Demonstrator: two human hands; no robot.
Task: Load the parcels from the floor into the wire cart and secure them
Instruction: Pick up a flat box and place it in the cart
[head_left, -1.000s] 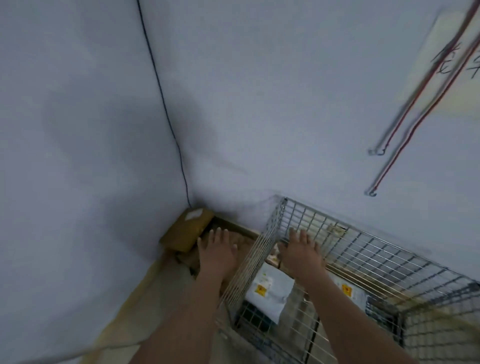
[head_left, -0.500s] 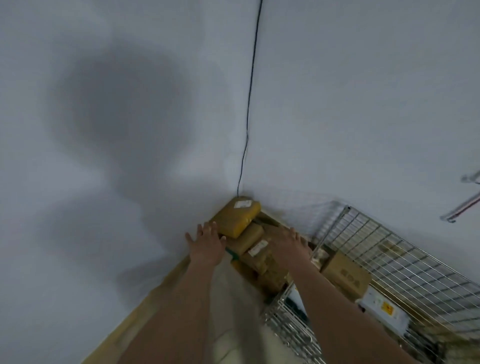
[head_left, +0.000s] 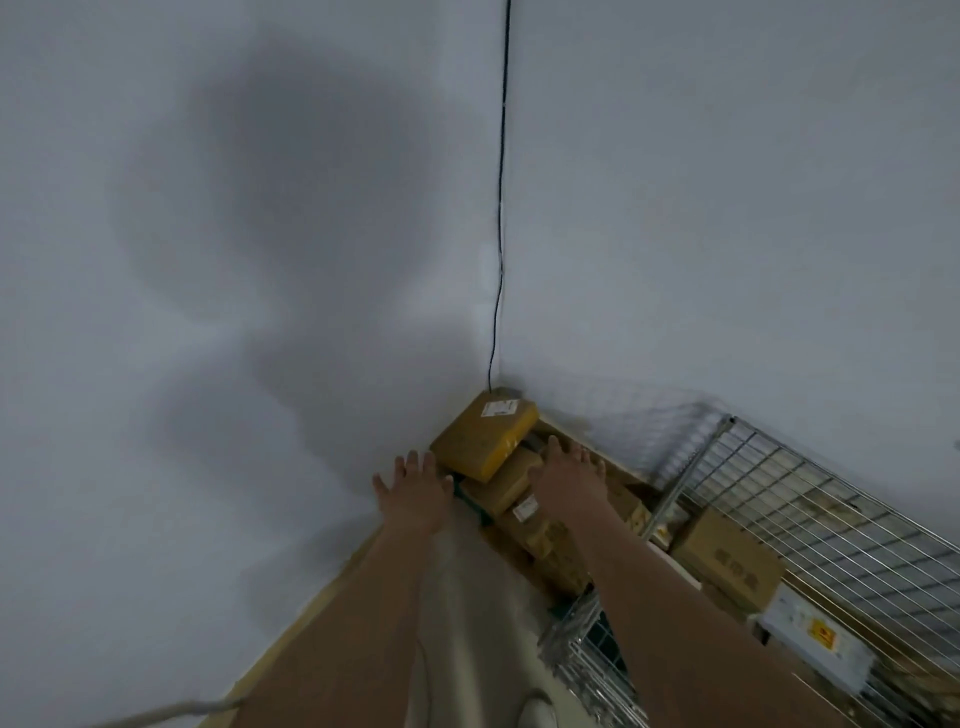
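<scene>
Silver wire cart (head_left: 810, 499) is holding a brown cardboard box (head_left: 727, 564); yellow-brown padded parcels (head_left: 485, 439) are lying stacked in the corner, your left hand (head_left: 413, 488) and right hand (head_left: 569, 478) reaching, fingers released.

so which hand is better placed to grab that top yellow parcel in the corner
Right. The right hand already reaches over the pile, beside the top yellow parcel. The left hand is spread open beside the stack near the wall, lower than that parcel.
</scene>
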